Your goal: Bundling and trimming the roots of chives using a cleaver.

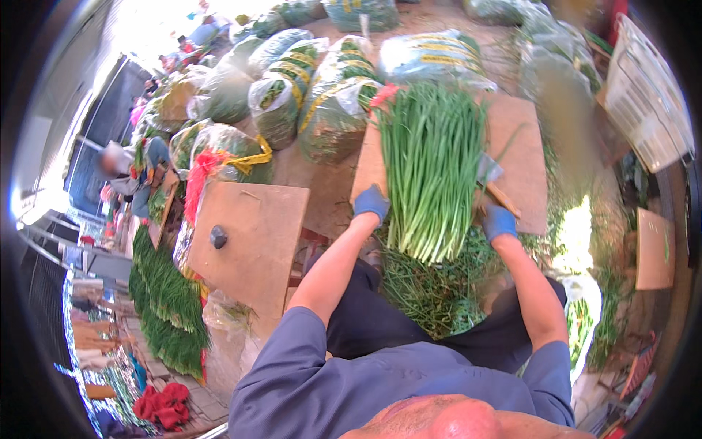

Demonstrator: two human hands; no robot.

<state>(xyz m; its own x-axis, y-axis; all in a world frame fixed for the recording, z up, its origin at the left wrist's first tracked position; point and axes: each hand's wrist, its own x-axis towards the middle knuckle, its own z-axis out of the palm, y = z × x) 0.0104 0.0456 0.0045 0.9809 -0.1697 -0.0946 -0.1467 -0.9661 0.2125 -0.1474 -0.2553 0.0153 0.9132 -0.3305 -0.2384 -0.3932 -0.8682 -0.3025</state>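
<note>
A large bundle of green onions (433, 175) lies on a wooden board (521, 137) in front of me, its pale stem ends towards me and hanging past the near edge. My left hand (372, 203), in a blue glove, is closed on the board's near left edge. Beside the stems on the right is my right hand (498, 220), also gloved in blue. Its fingers are partly hidden, so its hold is unclear. Just above it, a cleaver (503, 200) with a wooden handle rests on the board, its blade partly behind the greens.
To my left, a second board (252, 236) carries a dark stone (218, 237). Beyond it are red ties (200, 178) and piled greens (167, 307). Stuffed plastic bags (334, 104) line the far side. Loose trimmings (433, 291) cover the ground between my legs. A person (131, 170) sits at far left.
</note>
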